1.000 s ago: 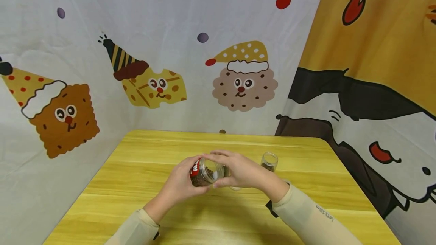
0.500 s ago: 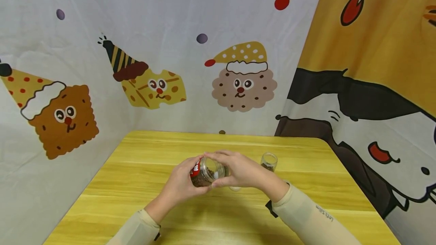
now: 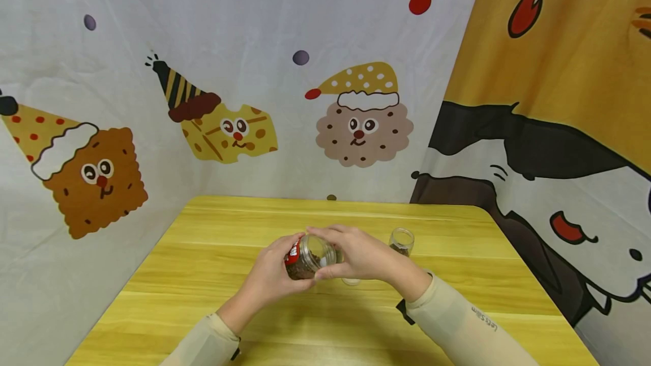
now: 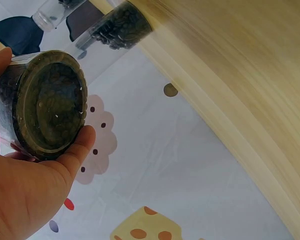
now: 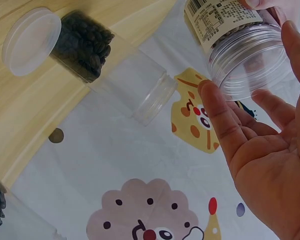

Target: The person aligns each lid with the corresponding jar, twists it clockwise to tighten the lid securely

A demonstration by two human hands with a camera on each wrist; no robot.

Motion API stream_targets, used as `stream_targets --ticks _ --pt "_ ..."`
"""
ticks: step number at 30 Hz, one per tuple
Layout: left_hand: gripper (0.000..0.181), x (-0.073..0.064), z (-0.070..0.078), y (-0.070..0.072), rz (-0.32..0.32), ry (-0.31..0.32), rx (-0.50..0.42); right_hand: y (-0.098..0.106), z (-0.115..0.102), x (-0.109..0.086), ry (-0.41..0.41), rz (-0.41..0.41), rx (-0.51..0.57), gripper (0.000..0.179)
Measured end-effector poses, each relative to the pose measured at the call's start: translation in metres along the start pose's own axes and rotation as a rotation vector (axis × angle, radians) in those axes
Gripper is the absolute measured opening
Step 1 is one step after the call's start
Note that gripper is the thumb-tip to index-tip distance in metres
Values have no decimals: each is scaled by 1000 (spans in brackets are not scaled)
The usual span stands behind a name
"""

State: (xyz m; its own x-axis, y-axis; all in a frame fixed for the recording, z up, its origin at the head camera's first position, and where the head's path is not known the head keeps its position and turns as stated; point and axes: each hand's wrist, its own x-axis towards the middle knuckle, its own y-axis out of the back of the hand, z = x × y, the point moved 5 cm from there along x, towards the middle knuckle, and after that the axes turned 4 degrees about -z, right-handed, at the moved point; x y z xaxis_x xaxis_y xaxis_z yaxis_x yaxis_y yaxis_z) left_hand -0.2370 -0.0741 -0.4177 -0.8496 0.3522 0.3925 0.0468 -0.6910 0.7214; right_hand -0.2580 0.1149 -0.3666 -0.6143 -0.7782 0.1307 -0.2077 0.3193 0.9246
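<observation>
A clear screw-top jar [image 3: 301, 258] with a red label and dark bean-like pieces lies tilted on its side in the air, its uncapped mouth toward the right. The left hand [image 3: 269, 267] grips it round the body; its base faces the camera in the left wrist view. The right hand [image 3: 358, 254] holds the jar's threaded rim [image 5: 247, 65] between thumb and fingers in the right wrist view. Close behind the right hand stands a clear narrower jar [image 5: 115, 65] partly filled with dark bean-like pieces, mostly hidden in the head view. A translucent white lid [image 5: 32, 42] is beside it.
Another clear uncapped jar [image 3: 402, 242] with dark pieces in its bottom stands farther right on the wooden table [image 3: 213, 275]. A cloth printed with cartoon food [image 3: 244, 27] hangs behind the table's far edge.
The jar and both hands stay almost still. The right thumb and fingers have shifted very slightly along the rim, and the view has moved a little.
</observation>
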Motion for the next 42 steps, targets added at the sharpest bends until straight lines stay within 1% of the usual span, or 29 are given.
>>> stream_targets --ticks 3,11,22,28,33,42 --pt "91 0 0 -1 -2 5 -9 0 1 0 -18 2 6 87" --pt "90 0 0 -1 -2 14 -14 0 1 -1 -23 4 2 88" --pt "90 1 1 -2 -6 10 -3 1 0 -1 -46 6 18 88" --pt "91 0 1 -2 1 7 1 0 1 -1 -42 4 25 88" --pt "90 1 2 -2 -10 21 -9 -2 3 0 -42 3 26 88" --pt "91 1 2 -2 -14 32 -14 -2 5 0 -72 8 43 89"
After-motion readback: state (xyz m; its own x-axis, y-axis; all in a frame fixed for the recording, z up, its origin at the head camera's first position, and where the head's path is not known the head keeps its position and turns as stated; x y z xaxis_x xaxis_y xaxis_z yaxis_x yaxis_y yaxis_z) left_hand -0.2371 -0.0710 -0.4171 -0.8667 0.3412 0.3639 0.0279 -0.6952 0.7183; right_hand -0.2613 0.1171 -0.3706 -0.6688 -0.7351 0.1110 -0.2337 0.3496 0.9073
